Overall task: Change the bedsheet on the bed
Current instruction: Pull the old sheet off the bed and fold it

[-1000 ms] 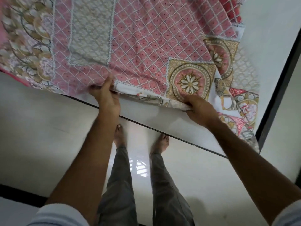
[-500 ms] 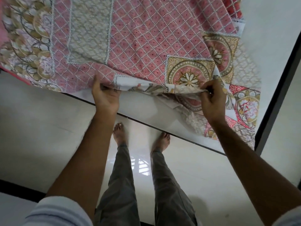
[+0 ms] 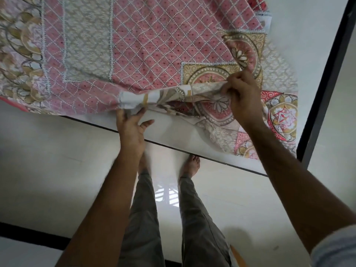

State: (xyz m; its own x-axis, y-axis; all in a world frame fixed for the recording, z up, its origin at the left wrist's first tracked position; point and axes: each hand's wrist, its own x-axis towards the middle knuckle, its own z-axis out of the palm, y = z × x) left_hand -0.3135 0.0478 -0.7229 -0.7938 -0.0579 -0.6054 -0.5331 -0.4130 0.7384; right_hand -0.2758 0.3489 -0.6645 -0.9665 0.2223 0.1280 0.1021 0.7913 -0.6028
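The bedsheet [image 3: 154, 45] is pink with a white lattice print and gold medallion panels, and it spreads across the top of the view. My left hand [image 3: 131, 132] grips its near edge from below, the fingertips hidden in the cloth. My right hand [image 3: 244, 97] pinches the same edge further right and holds it raised, folded back over a gold medallion. Between the two hands the edge is bunched into a twisted strip showing its pale underside. The sheet's right corner [image 3: 277, 120] hangs loose below my right hand.
A glossy white tiled floor [image 3: 48, 170] with black lines lies below the sheet. My bare feet [image 3: 190, 164] and grey trouser legs stand just short of the sheet's edge. A thick black strip [image 3: 325, 83] runs down the right side.
My right hand has lifted the sheet's edge and turned it back over the medallion. My left hand has shifted slightly right and down along the edge. The edge between them has bunched up.
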